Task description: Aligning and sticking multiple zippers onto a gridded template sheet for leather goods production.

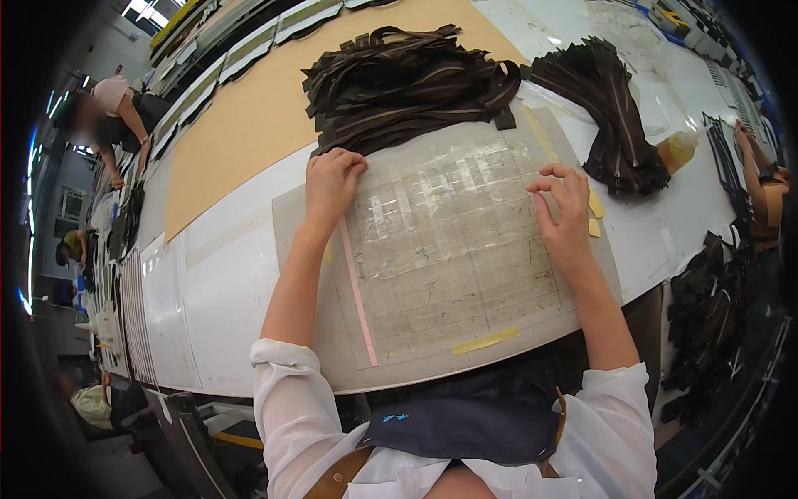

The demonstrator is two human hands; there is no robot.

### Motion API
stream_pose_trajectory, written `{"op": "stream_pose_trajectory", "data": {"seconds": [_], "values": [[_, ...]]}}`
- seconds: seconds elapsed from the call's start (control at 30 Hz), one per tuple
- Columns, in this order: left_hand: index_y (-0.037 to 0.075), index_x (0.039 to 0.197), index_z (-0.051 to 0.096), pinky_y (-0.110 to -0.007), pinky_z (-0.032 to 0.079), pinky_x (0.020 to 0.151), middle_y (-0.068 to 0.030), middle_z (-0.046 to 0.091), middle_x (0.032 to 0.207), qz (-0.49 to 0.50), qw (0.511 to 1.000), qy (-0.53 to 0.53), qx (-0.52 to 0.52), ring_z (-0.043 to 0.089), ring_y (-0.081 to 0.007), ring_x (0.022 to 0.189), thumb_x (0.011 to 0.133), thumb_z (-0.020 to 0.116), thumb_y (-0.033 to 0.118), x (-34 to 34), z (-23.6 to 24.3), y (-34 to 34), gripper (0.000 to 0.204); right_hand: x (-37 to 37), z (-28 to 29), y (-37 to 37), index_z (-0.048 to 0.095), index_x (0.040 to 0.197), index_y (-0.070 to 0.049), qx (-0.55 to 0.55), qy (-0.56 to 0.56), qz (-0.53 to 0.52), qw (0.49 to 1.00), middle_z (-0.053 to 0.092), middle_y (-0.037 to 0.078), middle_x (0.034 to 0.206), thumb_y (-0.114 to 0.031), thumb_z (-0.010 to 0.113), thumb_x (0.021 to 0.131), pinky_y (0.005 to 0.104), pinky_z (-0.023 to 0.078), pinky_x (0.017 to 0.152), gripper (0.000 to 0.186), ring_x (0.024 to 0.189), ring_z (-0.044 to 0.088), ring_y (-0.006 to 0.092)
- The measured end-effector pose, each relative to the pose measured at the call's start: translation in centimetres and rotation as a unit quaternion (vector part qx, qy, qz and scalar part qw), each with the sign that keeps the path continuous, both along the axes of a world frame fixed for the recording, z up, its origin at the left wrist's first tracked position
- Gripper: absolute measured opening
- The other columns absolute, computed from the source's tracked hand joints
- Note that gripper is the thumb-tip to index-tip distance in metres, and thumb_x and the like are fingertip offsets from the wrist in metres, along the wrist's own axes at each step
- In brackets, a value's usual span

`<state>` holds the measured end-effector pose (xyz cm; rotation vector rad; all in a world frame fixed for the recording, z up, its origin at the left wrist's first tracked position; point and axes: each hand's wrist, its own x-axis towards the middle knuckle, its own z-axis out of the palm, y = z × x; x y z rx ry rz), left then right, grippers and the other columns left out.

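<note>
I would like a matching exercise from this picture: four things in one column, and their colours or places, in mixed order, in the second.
Column one
1. larger zipper pile
2. bottle
3. pink strip
4. board

Column two
A. narrow, lying to the left of the clear tape
B. grey-beige, flat beneath the clear tape
C. dark, farther from the person than the clear tape
D. yellowish, to the right of the smaller zipper bundle

Right pairs: 1-C, 2-D, 3-A, 4-B
</note>
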<state>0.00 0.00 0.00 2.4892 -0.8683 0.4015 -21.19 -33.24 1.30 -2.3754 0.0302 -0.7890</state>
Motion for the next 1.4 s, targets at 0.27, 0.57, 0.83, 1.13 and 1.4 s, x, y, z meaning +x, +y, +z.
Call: {"op": "stream_pose_trajectory", "data": {"seconds": [0.27, 0.57, 0.83, 1.13, 1.4], "values": [[0.007, 0.092, 0.078, -0.04, 0.047, 0.092, -0.0071, 0.073, 0.093, -0.007, 1.0, -0.021, 0.007, 0.067, -0.0286, 0.091, 0.092, 0.072, 0.015, 0.5, 0.1, 0.1, 0.009, 0.1, -0.2, 0.1, 0.07, 0.099, -0.006, -0.003, -0.002, -0.002, 1.0, 0.061, 0.009, 0.12, 0.001, 0.069, 0.087, 0.0437, 0.038, 0.106, 0.014, 0.12, 0.052, 0.0309], [0.009, 0.09, 0.078, -0.04, 0.045, 0.096, -0.0059, 0.074, 0.092, 0.035, 0.999, 0.017, -0.018, 0.067, -0.028, 0.093, 0.09, 0.074, 0.016, 0.4, -0.8, 0.2, 0.008, 0.1, -0.3, 0.2, 0.07, 0.099, -0.006, -0.002, -0.001, 0.0, 1.0, 0.062, 0.009, 0.121, 0.002, 0.069, 0.087, 0.0431, 0.038, 0.105, 0.015, 0.12, 0.052, 0.031], [0.008, 0.087, 0.078, -0.041, 0.045, 0.091, -0.0056, 0.074, 0.092, 0.05, 0.997, -0.015, -0.051, 0.068, -0.0274, 0.092, 0.09, 0.074, 0.016, -0.3, -1.8, -0.5, 0.009, 0.1, -0.2, 0.3, 0.07, 0.098, -0.006, -0.004, 0.001, 0.003, 1.0, 0.062, 0.009, 0.121, 0.002, 0.07, 0.086, 0.0432, 0.039, 0.105, 0.015, 0.12, 0.052, 0.031], [0.005, 0.094, 0.079, -0.037, 0.054, 0.078, -0.0103, 0.076, 0.093, 0.052, 0.997, 0.006, -0.052, 0.071, -0.0292, 0.083, 0.089, 0.075, 0.013, -0.8, -0.8, -0.2, 0.01, 0.1, -0.4, 0.0, 0.07, 0.098, -0.006, 0.001, 0.001, -0.002, 1.0, 0.062, 0.009, 0.12, 0.001, 0.07, 0.087, 0.0434, 0.038, 0.105, 0.013, 0.12, 0.052, 0.0311], [0.005, 0.095, 0.079, -0.036, 0.055, 0.078, -0.0104, 0.076, 0.094, 0.049, 0.997, -0.006, -0.057, 0.072, -0.0288, 0.084, 0.091, 0.074, 0.013, -0.9, -1.1, -0.6, 0.011, 0.0, -0.3, 0.0, 0.07, 0.098, -0.006, -0.002, 0.004, -0.005, 1.0, 0.061, 0.009, 0.121, 0.001, 0.07, 0.087, 0.0432, 0.038, 0.105, 0.013, 0.12, 0.052, 0.031]]}}
